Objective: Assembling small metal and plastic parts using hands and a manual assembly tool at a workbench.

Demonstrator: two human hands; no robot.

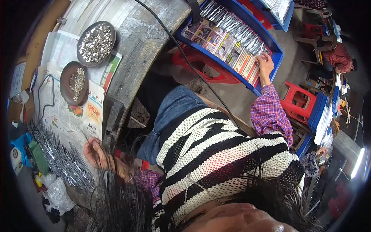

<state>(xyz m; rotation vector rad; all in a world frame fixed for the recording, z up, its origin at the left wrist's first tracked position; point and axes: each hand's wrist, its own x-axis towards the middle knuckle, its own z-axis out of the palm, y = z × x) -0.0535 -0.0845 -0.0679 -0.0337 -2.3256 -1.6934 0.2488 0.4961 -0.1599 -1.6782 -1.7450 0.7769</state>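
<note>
My right hand point(265, 66) reaches out over a blue tray point(228, 75), its fingertips pinched at the near end of a row of slim shiny metal pieces point(232, 27). A slim metal piece seems to be between those fingers. The tray is lined with printed paper point(220, 44). On the left, my left hand point(99, 156) rests by the newspaper point(91, 120) edge, fingers curled together; loose hair partly covers it, and what it holds cannot be made out. Beside it lies a heap of similar slim metal pieces point(63, 158).
Two dark round dishes on the bench hold small metal parts: one dish point(113, 38) of flat bits, one dish point(65, 87) of pin-like bits. A black cable point(181, 50) crosses the view. Red stools point(297, 102) stand around; a person point(338, 56) sits at far right.
</note>
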